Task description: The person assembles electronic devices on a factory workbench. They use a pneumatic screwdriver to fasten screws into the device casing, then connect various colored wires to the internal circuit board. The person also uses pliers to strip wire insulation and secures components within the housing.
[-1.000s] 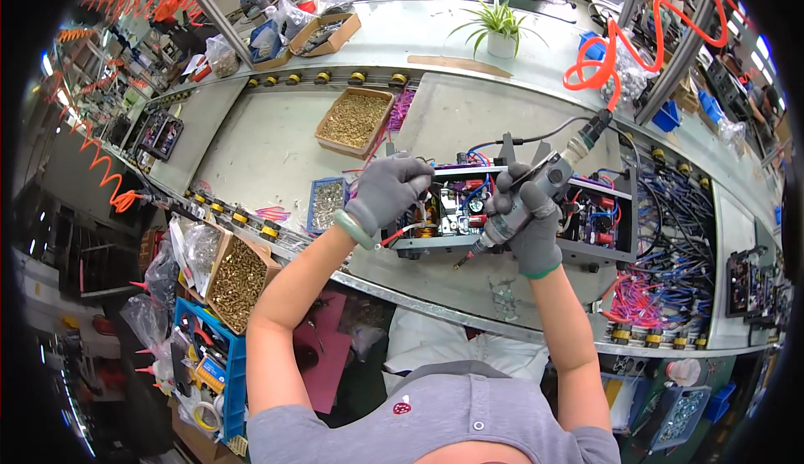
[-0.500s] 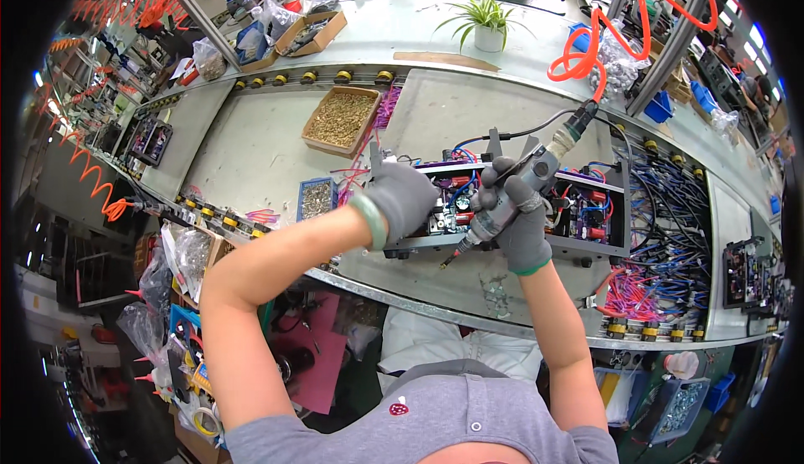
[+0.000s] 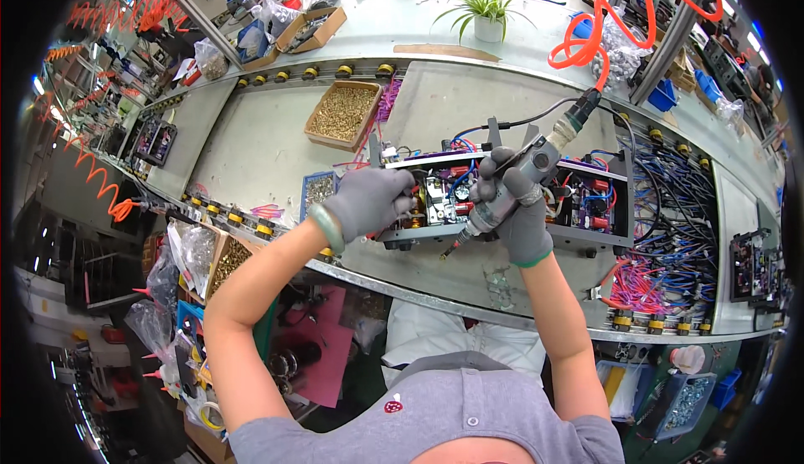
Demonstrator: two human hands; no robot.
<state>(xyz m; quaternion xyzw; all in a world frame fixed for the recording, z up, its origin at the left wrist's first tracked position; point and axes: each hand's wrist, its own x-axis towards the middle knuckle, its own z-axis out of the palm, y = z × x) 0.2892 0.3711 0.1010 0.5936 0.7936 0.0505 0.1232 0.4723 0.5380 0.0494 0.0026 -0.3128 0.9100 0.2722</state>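
My right hand, in a grey glove, is wrapped round an air screwdriver. Its bit slants down to the left, past the near rail of an open black chassis. An orange coiled hose joins the tool's rear end. Purple boards, red parts and blue wires fill the chassis. At its left end is my left hand, also gloved, its fingers drawn together by the inner parts. Whatever lies between those fingertips is too small to make out.
Beyond my left hand stand a tray of brass-coloured screws and a blue bin of small metal parts. Bundled cables lie right of the chassis. A potted plant sits on the far shelf.
My left hand has moved left and slightly down, from over the chassis interior to its left end. My right hand and the screwdriver have hardly moved.
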